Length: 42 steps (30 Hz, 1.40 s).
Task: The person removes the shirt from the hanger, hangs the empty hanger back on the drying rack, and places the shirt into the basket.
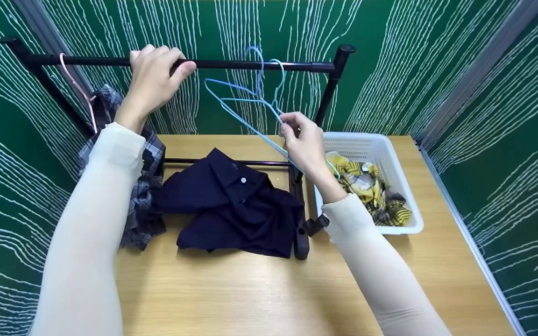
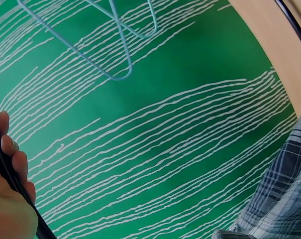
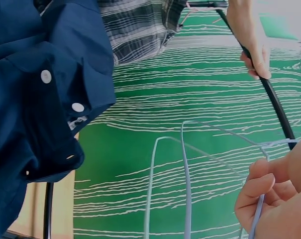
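- The side of the blue wire hanger [image 1: 231, 84] is pinched between the thumb and fingers of the right hand [image 1: 304, 140].
- The black rail [image 1: 227, 64] of the clothes rack is clasped from above by the left hand [image 1: 154, 74], left of its middle.
- The blue wire hanger is hooked over the rail, toward its right end; just beside it, a turquoise wire hanger [image 1: 282, 71] is hooked too.
- At the rail's left end, a grey plaid shirt [image 1: 147, 186] is hung from a pink hanger [image 1: 74, 83].
- The rack's lower bar [image 1: 264, 163] is partly covered by a crumpled navy garment [image 1: 245, 210] with white buttons.
- To the right, a yellow-and-black plaid garment [image 1: 376, 186] is held in a white plastic basket [image 1: 402, 230], set on the wooden table [image 1: 231, 289].
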Motion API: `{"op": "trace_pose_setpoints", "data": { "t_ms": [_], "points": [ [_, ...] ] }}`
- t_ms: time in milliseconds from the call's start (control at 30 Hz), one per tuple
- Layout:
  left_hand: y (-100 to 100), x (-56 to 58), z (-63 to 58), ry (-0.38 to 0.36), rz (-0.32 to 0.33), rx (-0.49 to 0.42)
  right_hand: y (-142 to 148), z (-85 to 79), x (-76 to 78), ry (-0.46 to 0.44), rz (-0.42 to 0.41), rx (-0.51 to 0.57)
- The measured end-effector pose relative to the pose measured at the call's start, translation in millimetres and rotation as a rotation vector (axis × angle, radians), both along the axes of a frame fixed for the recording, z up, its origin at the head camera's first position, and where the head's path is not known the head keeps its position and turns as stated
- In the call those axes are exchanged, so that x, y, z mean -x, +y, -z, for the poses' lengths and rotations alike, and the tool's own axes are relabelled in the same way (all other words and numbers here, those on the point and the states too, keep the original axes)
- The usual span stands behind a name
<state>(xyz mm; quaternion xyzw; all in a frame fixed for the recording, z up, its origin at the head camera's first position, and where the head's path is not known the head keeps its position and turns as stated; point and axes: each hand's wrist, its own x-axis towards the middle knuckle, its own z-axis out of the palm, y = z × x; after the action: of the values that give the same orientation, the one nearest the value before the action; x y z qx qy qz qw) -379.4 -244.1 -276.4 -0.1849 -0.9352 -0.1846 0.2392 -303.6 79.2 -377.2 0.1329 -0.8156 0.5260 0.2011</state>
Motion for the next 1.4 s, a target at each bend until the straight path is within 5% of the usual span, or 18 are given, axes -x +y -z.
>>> {"op": "trace_pose_setpoints", "data": {
  "t_ms": [400, 1400],
  "points": [
    [0, 0.0, 0.0, 0.004, -0.001, -0.002, 8, 17.2, 6.9, -0.039, -0.013, 0.039],
    [-1, 0.1, 1.0, -0.009, -0.015, -0.001, 45, 19.8, 6.3, -0.043, 0.04, -0.01]
  ]
}}
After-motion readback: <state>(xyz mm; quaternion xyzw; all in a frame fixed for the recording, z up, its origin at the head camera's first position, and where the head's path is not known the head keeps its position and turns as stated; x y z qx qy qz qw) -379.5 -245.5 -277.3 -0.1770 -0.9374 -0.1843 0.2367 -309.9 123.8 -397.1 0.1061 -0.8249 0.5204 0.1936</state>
